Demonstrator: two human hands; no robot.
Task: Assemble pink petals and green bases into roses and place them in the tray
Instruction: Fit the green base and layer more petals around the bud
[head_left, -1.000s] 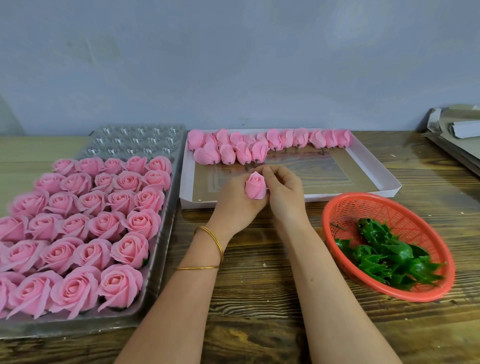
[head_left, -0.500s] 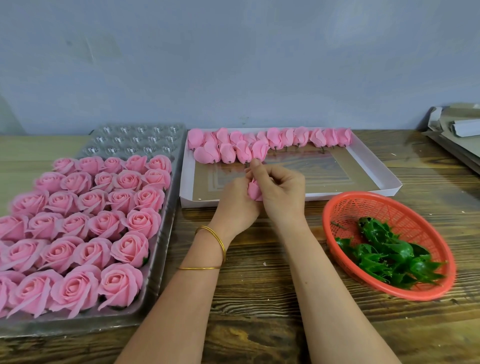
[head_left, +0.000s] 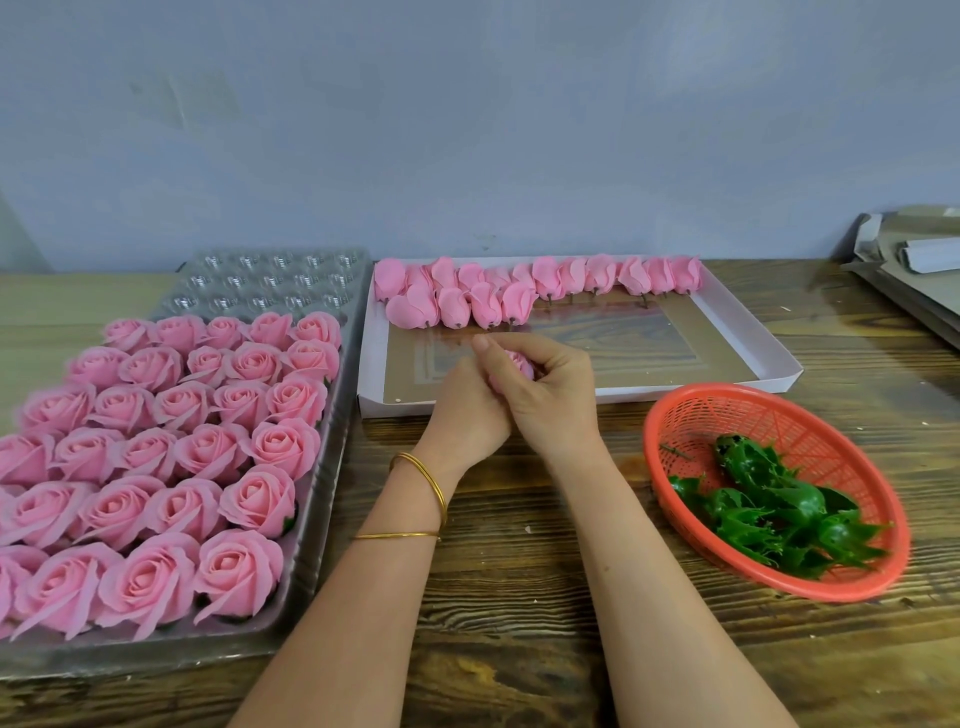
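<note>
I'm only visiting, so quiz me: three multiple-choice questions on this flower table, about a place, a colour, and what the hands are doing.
1. The green bases lie: A in the basket; B in the white box; C on the clear tray.
2. The basket is: A blue; B red-orange; C yellow.
3. The left hand and right hand: A both grip one pink bud; B lie flat on the table; C reach into the basket.
Answers: 1 A, they sit inside it; 2 B, its mesh shows it; 3 A, both hands' fingers curl round it.
</note>
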